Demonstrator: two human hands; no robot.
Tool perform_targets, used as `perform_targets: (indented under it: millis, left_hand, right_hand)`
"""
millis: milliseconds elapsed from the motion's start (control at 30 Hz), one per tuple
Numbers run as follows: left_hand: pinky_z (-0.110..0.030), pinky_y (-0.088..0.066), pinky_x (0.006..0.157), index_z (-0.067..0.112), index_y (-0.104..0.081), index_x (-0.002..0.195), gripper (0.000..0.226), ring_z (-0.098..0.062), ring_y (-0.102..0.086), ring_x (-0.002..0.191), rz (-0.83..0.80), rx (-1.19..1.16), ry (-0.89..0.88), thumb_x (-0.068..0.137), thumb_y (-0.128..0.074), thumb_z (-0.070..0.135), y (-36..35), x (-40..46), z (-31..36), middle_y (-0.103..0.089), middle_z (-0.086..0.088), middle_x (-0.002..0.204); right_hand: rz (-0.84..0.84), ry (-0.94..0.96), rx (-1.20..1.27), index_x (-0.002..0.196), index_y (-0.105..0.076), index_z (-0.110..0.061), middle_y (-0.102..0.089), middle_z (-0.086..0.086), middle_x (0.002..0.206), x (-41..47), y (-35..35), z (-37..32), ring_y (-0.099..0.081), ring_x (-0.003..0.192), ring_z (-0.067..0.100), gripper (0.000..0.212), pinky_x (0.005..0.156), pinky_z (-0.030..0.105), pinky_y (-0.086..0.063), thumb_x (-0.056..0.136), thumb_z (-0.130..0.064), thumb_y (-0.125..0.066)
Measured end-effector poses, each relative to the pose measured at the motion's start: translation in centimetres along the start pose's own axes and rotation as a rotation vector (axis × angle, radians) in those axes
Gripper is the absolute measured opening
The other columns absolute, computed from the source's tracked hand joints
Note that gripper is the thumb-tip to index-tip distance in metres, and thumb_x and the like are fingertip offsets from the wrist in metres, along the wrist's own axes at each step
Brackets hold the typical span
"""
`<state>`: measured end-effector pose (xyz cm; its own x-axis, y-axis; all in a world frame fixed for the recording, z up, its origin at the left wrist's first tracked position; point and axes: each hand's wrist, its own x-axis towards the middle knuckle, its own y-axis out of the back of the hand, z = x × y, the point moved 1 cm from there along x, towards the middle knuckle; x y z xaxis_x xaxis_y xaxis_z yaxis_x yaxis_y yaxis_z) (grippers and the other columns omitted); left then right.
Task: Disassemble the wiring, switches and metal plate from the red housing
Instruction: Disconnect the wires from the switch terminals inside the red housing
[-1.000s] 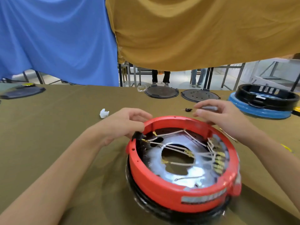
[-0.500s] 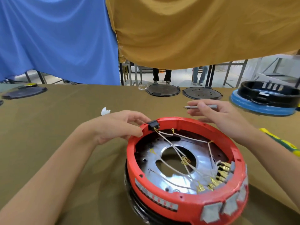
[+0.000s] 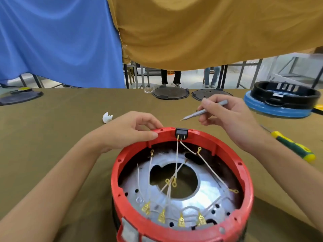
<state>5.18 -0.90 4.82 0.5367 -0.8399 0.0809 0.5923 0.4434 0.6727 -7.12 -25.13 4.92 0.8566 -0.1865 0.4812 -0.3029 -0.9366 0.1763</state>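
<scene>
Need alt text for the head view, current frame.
A left hand grips the far rim of a red housing while the right hand holds a grey tool aimed at a black switch on that rim. Inside, white wires cross a metal plate.

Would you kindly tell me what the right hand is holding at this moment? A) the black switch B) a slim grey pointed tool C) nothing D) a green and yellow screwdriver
B: the right hand pinches a slim grey pointed tool above the red housing, while the green and yellow screwdriver lies on the table and the black switch sits in the housing rim.
</scene>
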Motion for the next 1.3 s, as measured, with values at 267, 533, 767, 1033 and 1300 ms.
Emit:
perform_targets:
  millis: [267, 533, 767, 1033, 1300]
  left_hand:
    - [-0.029, -0.052, 0.086, 0.029, -0.065, 0.105, 0.011, -0.005, -0.071, 0.092, 0.081, 0.098, -0.014, 0.095, -0.064, 0.024, -0.8, 2.0, 1.2, -0.075, 0.012, 0.103]
    - [-0.027, -0.048, 0.092, 0.032, -0.077, 0.077, 0.015, -0.004, -0.064, 0.093, 0.062, 0.203, 0.114, 0.085, -0.071, 0.044, -2.9, 2.8, 4.1, -0.072, 0.01, 0.105]
    - [-0.038, -0.055, 0.079, 0.02, -0.08, 0.077, 0.019, -0.018, -0.068, 0.078, 0.11, 0.109, 0.301, 0.082, -0.074, 0.037, -4.6, 3.3, 5.2, -0.075, -0.007, 0.086]
    - [-0.024, -0.044, 0.07, 0.023, -0.08, 0.078, 0.008, -0.015, -0.063, 0.09, 0.147, 0.011, 0.431, 0.077, -0.08, 0.03, -4.9, 3.6, 5.8, -0.073, 0.002, 0.09]
    - [-0.044, -0.041, 0.105, 0.031, -0.079, 0.072, 0.005, -0.026, -0.06, 0.108, 0.191, 0.029, 0.46, 0.071, -0.08, 0.036, -5.3, 3.7, 5.5, -0.072, 0.005, 0.093]
  right_hand:
    - [0.038, 0.067, -0.184, 0.084, -0.064, 0.003, -0.068, 0.016, 0.072, -0.7, -1.5, -0.6, -0.065, 0.075, 0.04, 0.029, 0.079, 0.059, -0.054, 0.1, -0.021, -0.057]
    - [0.087, 0.134, -0.327, 0.077, -0.059, -0.008, -0.066, 0.007, 0.064, -0.8, -1.4, -0.2, -0.066, 0.063, 0.02, 0.031, 0.063, 0.026, -0.052, 0.102, -0.027, -0.055]
    - [0.058, 0.164, -0.404, 0.077, -0.057, -0.004, -0.065, 0.008, 0.067, -1.0, -1.3, -0.4, -0.066, 0.066, 0.025, 0.033, 0.065, 0.042, -0.052, 0.102, -0.026, -0.054]
    - [-0.003, 0.241, -0.536, 0.077, -0.059, -0.01, -0.062, 0.007, 0.067, -1.1, -1.5, -0.7, -0.061, 0.067, 0.025, 0.032, 0.064, 0.045, -0.046, 0.102, -0.029, -0.053]
    - [-0.025, 0.27, -0.532, 0.076, -0.064, -0.01, -0.062, 0.005, 0.066, -1.2, -1.3, -0.8, -0.058, 0.062, 0.024, 0.03, 0.061, 0.045, -0.046, 0.101, -0.026, -0.056]
